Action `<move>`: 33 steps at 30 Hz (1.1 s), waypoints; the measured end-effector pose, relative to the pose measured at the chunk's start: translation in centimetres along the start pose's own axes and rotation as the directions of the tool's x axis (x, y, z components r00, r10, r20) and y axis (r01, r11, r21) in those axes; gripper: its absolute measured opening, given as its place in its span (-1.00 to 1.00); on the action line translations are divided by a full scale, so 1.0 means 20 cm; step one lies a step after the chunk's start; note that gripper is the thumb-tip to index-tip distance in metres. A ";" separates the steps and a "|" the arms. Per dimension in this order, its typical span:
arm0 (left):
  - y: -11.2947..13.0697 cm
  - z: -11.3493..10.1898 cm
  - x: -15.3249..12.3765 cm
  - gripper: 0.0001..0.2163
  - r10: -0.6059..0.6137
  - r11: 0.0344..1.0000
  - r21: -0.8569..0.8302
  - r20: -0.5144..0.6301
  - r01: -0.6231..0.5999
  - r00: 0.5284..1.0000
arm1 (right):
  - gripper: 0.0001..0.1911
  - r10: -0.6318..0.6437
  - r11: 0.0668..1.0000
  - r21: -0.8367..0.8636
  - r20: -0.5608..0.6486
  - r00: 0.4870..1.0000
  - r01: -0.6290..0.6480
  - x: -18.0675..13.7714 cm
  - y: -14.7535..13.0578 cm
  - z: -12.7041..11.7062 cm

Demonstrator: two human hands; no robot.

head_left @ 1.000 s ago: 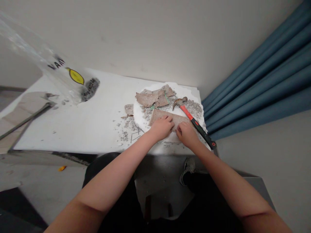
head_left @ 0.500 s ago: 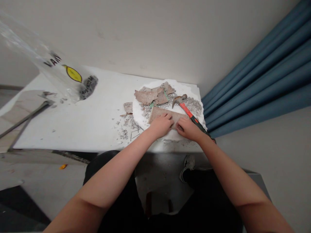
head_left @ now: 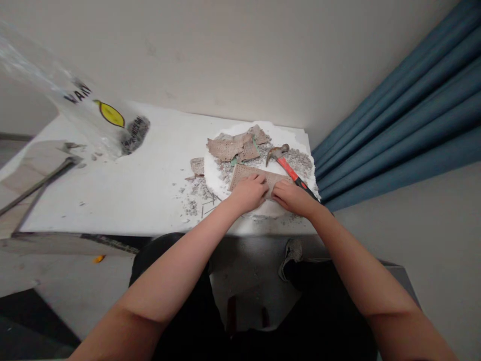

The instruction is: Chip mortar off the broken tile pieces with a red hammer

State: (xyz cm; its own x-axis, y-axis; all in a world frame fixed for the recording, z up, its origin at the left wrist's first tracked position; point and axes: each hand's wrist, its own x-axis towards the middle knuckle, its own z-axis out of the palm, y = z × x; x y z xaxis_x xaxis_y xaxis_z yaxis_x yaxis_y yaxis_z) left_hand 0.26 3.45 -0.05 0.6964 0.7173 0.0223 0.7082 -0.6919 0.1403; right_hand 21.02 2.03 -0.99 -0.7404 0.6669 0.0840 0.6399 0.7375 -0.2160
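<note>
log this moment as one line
left hand: on perforated sheet | right hand: on same sheet | hammer: lying beside sheet | clear bag: far left of sheet

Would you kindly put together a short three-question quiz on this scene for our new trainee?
1. True or false: the hammer has red and black on its handle.

2. Multiple choice: what do the left hand and right hand both touch?
A) The blue curtain
B) The brownish perforated piece
C) The tool handle at the far left of the view

3. Fill in the blank: in this view, the clear plastic bag is toward the ____ end of the white tabletop.

Key: 1. True. 2. B. 3. Left.
</note>
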 end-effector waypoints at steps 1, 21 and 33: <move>0.00 0.00 0.00 -0.77 0.001 1.000 0.000 -0.003 -0.001 1.000 | -0.85 -0.004 1.000 0.019 -0.019 1.000 0.004 -0.01 0.01 0.00; 0.01 -0.01 0.00 -0.76 -0.011 1.000 0.009 0.011 0.011 1.000 | -0.83 0.027 0.987 -0.162 0.004 1.000 -0.026 0.02 -0.03 0.02; 0.00 0.01 0.00 -0.76 0.007 1.000 0.010 -0.015 -0.007 1.000 | -0.92 0.438 0.888 -0.122 -0.064 0.897 -0.443 0.04 -0.14 0.05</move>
State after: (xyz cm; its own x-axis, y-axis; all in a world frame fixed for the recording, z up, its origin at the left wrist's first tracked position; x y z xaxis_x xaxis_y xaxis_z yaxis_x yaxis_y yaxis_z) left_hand 0.27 3.45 -0.19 0.6993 0.7138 0.0380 0.7048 -0.6974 0.1298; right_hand 18.49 0.35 -1.34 -0.3703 0.9279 0.0425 0.9213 0.3728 -0.1107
